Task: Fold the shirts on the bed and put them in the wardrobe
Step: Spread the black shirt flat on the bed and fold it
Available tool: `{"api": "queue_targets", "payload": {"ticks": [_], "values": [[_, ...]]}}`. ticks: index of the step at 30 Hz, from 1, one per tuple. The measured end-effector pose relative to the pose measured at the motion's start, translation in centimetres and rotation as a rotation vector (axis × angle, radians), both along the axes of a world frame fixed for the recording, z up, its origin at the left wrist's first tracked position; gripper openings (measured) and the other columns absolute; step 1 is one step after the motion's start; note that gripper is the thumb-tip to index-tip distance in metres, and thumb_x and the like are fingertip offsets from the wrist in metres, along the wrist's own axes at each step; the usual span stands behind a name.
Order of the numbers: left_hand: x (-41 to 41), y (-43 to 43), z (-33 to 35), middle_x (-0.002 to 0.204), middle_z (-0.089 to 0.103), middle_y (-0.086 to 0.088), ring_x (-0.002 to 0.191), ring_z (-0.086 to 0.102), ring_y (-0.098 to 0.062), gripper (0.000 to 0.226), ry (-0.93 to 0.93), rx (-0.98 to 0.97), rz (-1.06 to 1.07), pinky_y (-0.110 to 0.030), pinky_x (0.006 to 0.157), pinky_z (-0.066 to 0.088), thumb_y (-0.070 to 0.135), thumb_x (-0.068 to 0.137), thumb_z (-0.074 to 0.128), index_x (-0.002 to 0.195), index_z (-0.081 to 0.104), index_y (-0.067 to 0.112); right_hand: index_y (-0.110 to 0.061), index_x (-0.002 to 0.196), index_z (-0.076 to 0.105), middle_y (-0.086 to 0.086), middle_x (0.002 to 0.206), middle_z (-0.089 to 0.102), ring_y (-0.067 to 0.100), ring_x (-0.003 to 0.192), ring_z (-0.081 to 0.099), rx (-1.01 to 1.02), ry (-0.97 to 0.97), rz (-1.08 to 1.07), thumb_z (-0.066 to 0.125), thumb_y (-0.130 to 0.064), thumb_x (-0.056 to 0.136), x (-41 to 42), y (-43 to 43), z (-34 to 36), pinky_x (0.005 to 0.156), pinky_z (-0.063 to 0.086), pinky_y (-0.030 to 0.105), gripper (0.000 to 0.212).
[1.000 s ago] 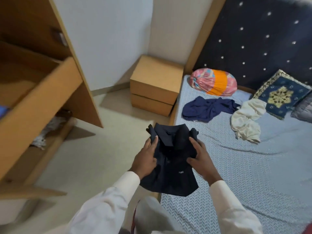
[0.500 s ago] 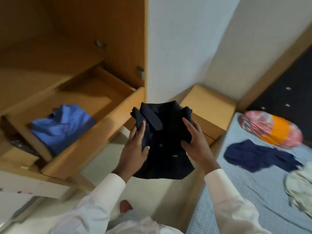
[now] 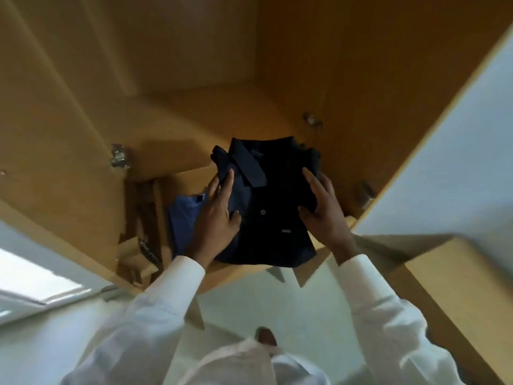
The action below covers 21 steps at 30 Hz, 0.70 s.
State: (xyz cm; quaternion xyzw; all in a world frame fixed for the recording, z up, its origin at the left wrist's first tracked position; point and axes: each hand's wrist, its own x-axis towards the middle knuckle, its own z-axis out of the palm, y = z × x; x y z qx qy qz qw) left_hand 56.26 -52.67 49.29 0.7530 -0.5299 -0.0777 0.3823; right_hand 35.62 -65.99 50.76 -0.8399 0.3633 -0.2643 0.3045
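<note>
Head view: you are holding the folded dark shirt (image 3: pixel 273 218) over the open drawer (image 3: pixel 244 270) of the wardrobe (image 3: pixel 194 112). Your left hand (image 3: pixel 215 218) is gripping its left edge, thumb on the front. Your right hand (image 3: pixel 323 209) is gripping the right edge. A folded blue shirt (image 3: pixel 181 218) is lying in the drawer, partly under your left hand. Lower the dark shirt flat, supporting both edges so the fold is not opening. The fingers beneath it are hidden. Whether the shirt is touching the drawer floor cannot be determined.
</note>
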Motion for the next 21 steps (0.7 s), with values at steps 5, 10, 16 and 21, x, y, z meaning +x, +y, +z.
{"api": "queue_targets", "payload": {"ticks": [5, 10, 16, 21], "values": [[4.9, -0.2, -1.5, 0.161, 0.017, -0.005, 0.08, 0.062, -0.029, 0.083, -0.065, 0.081, 0.235, -0.038, 0.07, 0.053, 0.003, 0.088, 0.062, 0.156, 0.018, 0.024, -0.027, 0.154, 0.029, -0.004, 0.157, 0.023, 0.005, 0.138, 0.031, 0.138, -0.055, 0.218, 0.057, 0.004, 0.087, 7.9, -4.1, -1.9, 0.11, 0.032, 0.018, 0.079], [7.6, -0.4, -4.7, 0.16, 0.017, -0.01, 0.139, 0.031, -0.032, 0.081, -0.097, 0.337, 0.459, -0.042, 0.099, 0.041, 0.008, 0.086, 0.061, 0.155, 0.02, 0.015, -0.027, 0.154, 0.03, 0.005, 0.155, 0.027, 0.024, 0.14, 0.036, 0.238, 0.127, 0.342, 0.061, 0.003, 0.084, 13.3, -5.9, -6.3, 0.109, 0.04, 0.031, 0.082], [11.3, -1.4, -9.5, 0.162, 0.007, -0.009, 0.134, 0.038, -0.039, 0.069, -0.01, 0.632, 0.48, -0.047, 0.097, 0.045, 0.014, 0.096, 0.047, 0.156, 0.012, 0.02, -0.021, 0.153, 0.03, 0.006, 0.155, 0.027, 0.02, 0.139, 0.034, 0.454, 0.184, 0.409, 0.067, -0.002, 0.087, 17.5, -7.1, -10.8, 0.11, 0.03, 0.022, 0.079], [10.5, -1.1, -11.9, 0.162, -0.002, -0.012, 0.139, 0.032, -0.039, 0.064, -0.051, 0.782, 0.455, -0.046, 0.101, 0.041, 0.005, 0.101, 0.031, 0.156, 0.0, 0.018, -0.027, 0.153, 0.023, 0.007, 0.149, 0.027, 0.032, 0.134, 0.038, 0.699, 0.291, 0.357, 0.069, -0.002, 0.083, 16.4, -7.2, -15.1, 0.105, 0.045, 0.048, 0.088]]}}
